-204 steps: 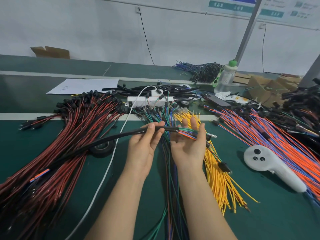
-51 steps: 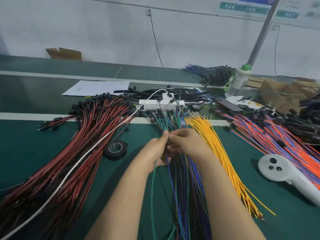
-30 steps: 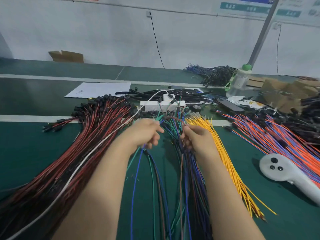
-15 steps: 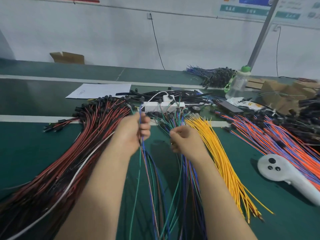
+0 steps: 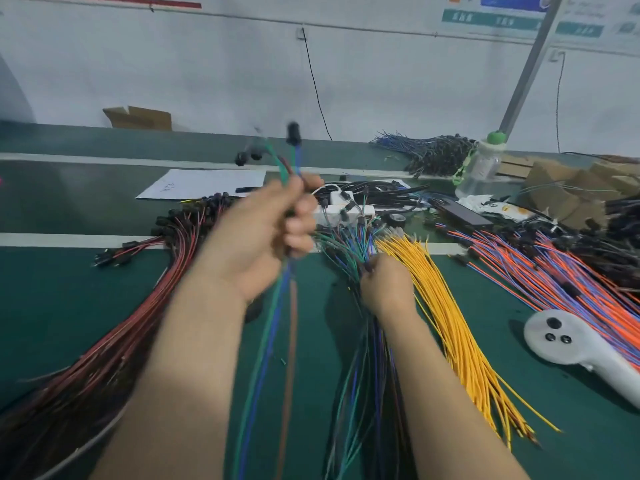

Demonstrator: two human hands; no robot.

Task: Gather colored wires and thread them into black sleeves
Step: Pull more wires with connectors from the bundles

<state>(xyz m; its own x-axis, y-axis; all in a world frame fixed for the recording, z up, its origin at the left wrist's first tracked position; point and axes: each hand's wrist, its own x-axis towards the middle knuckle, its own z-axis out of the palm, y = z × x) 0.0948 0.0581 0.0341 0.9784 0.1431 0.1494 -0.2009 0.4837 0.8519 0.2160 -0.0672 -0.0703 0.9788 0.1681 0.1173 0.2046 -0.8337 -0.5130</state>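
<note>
the left hand (image 5: 266, 233) is lifted above the table (image 5: 52, 306) and its fingers are closed around three wires (image 5: 273, 327): a green, a blue and a brown one. their black plugs (image 5: 293, 133) stick out over the fist at 12 o'clock, blurred. the long part hangs down toward 6 o'clock and leaves the picture there, so the long axis of the wires runs from 12 to 6, almost upright.

the right hand (image 5: 386, 285) is lower, at 4 o'clock from the left one, on the mixed bundle (image 5: 367, 368) that lies on the table. its fingers are curled on the bundle near the plug end and seem to pinch one more wire; which one i cannot tell.

the sleeves (image 5: 388, 194) lie at 12 o'clock from the right hand, behind the bundle and well apart from the held wires. i judge that the gathering is not finished. for threading, probably the free ends at 6 o'clock must enter a sleeve, and the right hand is nearer to the sleeves.
</note>
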